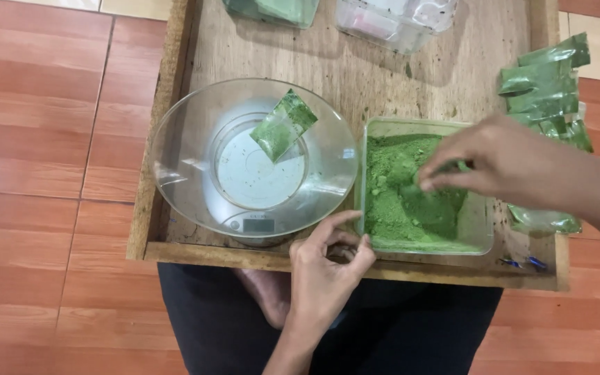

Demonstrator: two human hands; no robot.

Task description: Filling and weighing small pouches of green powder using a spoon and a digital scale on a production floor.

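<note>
Two bare hands at a wooden tray (175, 253), right hand (505, 161) pinching down into green powder in a clear rectangular plastic tub (484, 229) at centre right, whether it grasps anything unclear, left hand (328, 267) loosely curled, holding nothing, fingertips at the tub's lower-left corner, small powder-filled clear sachet (282, 125) in a glass scale bowl (175, 160) centre left.

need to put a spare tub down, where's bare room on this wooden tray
Bare wood lies on the tray behind the glass bowl and the powder tub, short of the clear boxes. The front edge is crowded by the left hand; the right hand covers the tub.
</note>
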